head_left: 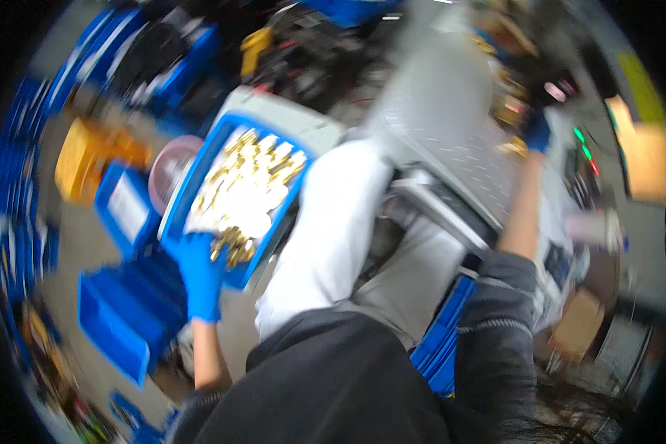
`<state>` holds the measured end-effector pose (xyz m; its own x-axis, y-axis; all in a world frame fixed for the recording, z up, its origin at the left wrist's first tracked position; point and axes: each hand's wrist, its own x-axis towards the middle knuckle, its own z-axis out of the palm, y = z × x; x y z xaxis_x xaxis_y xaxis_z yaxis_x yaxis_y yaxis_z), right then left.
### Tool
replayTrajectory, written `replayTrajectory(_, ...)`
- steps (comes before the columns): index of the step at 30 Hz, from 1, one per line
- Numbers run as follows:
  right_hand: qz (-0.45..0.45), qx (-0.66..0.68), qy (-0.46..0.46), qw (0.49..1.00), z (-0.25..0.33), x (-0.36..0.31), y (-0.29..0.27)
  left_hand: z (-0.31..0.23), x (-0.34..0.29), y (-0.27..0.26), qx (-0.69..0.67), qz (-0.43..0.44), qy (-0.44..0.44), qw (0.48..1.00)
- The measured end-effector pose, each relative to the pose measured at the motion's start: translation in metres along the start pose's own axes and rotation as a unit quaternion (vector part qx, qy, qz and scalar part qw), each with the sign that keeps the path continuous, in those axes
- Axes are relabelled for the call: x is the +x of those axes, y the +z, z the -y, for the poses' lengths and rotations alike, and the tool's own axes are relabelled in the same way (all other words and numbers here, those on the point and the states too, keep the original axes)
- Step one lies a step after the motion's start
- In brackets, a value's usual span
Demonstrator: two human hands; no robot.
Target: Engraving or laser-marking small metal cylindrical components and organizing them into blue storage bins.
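The picture is blurred by motion. My left hand (200,268), in a blue glove, is in the near end of a blue bin (207,152) and closes on a bunch of small brass parts (231,246). Many more brass parts (251,174) lie in the bin on white sheets. My right hand (539,133), also in a blue glove, reaches far forward to the right edge of a grey machine table (451,118), near brass parts there; whether it holds anything is too blurred to tell. My legs in light trousers (333,229) are between the two.
Other blue bins (122,318) stand on the floor at the left, with a yellow container (81,159) and a clear round lid (172,169). A blue crate (440,340) sits under the table edge. A cardboard box (647,152) and green and red lights (584,152) lie at the right.
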<state>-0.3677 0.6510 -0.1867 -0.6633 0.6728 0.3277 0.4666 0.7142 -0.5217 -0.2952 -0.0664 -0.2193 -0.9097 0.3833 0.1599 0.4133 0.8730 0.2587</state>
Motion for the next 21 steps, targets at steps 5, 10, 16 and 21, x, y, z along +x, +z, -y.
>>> replayTrajectory(5,-0.089,0.136,0.040,0.986,-0.012,-0.011,-0.042,-0.079,0.085,-0.054,-0.118,-0.067,0.046,0.990)
replayTrajectory(10,-0.088,0.359,0.078,0.926,0.027,-0.055,-0.094,-0.202,0.172,-0.044,-0.172,-0.074,0.229,0.955)
replayTrajectory(16,0.040,-0.074,-0.070,0.994,0.090,-0.142,-0.130,-0.349,0.280,-0.009,-0.264,-0.088,0.414,0.867)
replayTrajectory(21,-0.002,-0.119,-0.141,0.983,0.084,-0.153,-0.118,-0.399,0.330,0.035,-0.231,-0.058,0.464,0.853)
